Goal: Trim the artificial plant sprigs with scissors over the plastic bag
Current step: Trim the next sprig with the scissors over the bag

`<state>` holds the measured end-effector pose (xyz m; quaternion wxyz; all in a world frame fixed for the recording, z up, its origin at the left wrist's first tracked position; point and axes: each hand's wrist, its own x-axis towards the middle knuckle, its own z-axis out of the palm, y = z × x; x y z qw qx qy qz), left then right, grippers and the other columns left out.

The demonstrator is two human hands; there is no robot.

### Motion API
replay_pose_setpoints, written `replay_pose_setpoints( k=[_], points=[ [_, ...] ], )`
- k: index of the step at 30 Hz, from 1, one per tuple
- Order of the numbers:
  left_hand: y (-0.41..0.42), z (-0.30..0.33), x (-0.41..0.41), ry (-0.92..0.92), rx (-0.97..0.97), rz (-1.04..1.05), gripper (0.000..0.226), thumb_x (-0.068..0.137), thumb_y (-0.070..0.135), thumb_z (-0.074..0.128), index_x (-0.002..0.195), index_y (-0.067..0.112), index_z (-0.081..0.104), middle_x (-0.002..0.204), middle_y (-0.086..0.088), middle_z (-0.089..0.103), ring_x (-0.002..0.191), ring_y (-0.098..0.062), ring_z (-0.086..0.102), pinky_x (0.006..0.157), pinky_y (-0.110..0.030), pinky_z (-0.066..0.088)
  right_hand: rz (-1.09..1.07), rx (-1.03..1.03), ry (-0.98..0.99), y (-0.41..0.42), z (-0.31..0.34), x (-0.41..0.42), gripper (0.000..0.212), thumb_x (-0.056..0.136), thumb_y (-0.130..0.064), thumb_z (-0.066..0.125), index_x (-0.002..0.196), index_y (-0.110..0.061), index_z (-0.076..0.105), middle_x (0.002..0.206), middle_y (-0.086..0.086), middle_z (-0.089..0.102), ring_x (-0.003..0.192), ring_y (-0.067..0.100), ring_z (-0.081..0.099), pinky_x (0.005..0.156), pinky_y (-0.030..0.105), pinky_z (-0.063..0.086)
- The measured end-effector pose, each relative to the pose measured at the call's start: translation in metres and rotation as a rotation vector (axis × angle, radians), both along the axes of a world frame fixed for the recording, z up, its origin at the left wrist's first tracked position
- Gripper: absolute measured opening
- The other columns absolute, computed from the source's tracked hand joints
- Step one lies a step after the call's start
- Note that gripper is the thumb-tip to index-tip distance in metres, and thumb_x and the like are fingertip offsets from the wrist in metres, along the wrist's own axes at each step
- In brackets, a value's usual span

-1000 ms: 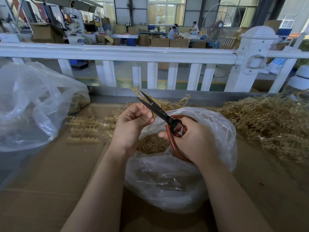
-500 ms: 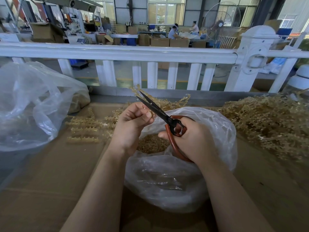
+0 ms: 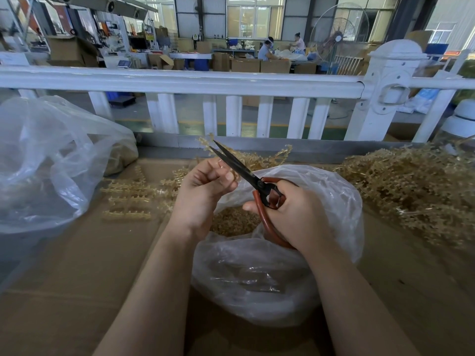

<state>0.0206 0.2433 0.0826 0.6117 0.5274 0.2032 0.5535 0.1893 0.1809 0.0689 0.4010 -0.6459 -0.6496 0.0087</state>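
Over the plastic bag [image 3: 334, 201], left hand [image 3: 205, 191] has its fingers curled, pinching a tan sprig [image 3: 257, 158] near its stem end; the branches fan out behind the blades. Right hand [image 3: 295, 211] is wrapped round the red loops of the scissors [image 3: 239, 168], blades slightly parted at the sprig. Sprig looks light, thin and springy, likely to flex away from the cut, so pinch close to the cut line. Trimmings sit inside the bag.

Pale golden-tan sprig [image 3: 259, 158] at 12 o'clock; scissors [image 3: 246, 173] with black blades and rust-red handles at centre. Clear, glossy plastic bag [image 3: 334, 201] holds tan trimmings [image 3: 234, 222]. Plain brown cardboard surface [image 3: 77, 278] at 7 o'clock; white fence [image 3: 180, 82] across the top.
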Motion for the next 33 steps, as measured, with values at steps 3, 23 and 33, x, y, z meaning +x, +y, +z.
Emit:
replay_pose_setpoints(
  k=[3,23,33],
  points=[
    [-0.002,0.001,0.001,-0.004,-0.076,0.005,0.021,0.086,-0.009,0.058,0.087,0.011,0.065,0.072,0.003,0.063,0.073,-0.011,0.060,0.076,-0.025,0.051,0.022,-0.027,0.086,0.001,-0.002,-0.001,0.066,0.065,-0.083,0.057,0.095,-0.025,0.070,0.077,-0.017,0.066,0.073,0.001,0.062,0.068,0.018,0.049],
    [-0.010,0.002,0.007,0.171,-0.084,-0.041,0.016,0.064,0.008,0.077,0.078,0.014,0.072,0.077,-0.001,0.076,0.072,-0.007,0.070,0.063,-0.014,0.050,0.118,-0.059,0.571,0.008,0.007,-0.008,0.017,0.086,-0.013,0.075,0.076,-0.025,0.069,0.075,-0.005,0.072,0.062,0.005,0.066,0.059,0.014,0.052],
    [-0.011,0.003,0.005,0.202,0.005,-0.019,0.011,0.071,-0.003,0.074,0.075,0.008,0.071,0.073,0.004,0.074,0.067,-0.001,0.068,0.058,-0.010,0.048,0.123,-0.055,0.653,0.004,0.010,-0.013,0.005,0.088,-0.020,0.075,0.083,-0.019,0.073,0.064,0.003,0.069,0.057,0.007,0.064,0.063,0.025,0.055]
  ],
)
